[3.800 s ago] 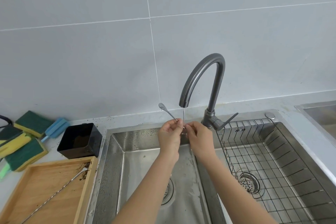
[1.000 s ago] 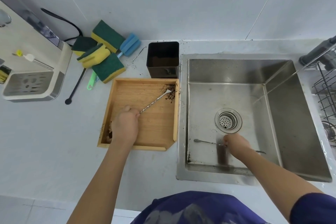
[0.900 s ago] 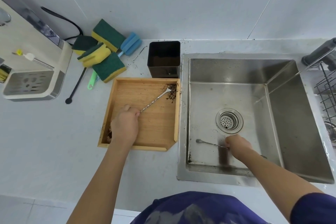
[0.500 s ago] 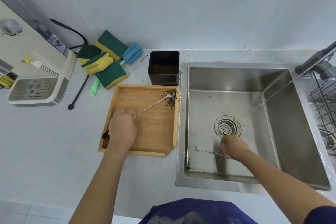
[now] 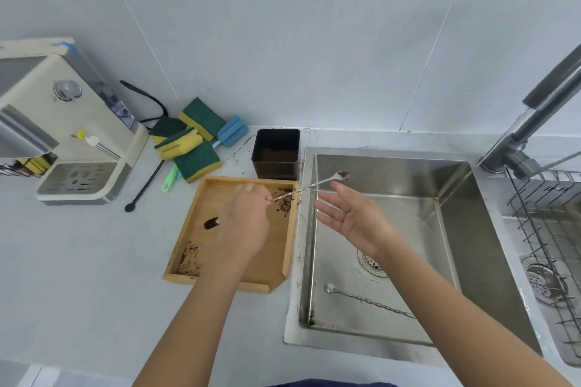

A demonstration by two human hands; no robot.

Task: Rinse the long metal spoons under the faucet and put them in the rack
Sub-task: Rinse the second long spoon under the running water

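Keep the dirty spoon [image 5: 309, 187], pinched at its handle by the left hand [image 5: 243, 223], level over the sink [image 5: 452, 195] rim (grounds cling to its bowl), meet it with the empty, spread right hand [image 5: 352, 217], and collect the second spoon [image 5: 367, 300] from the sink floor.

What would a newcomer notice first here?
The left hand holds a long metal spoon, its bowl caked with brown grounds, out over the sink edge. The right hand is open just below it. A second spoon lies on the sink floor.
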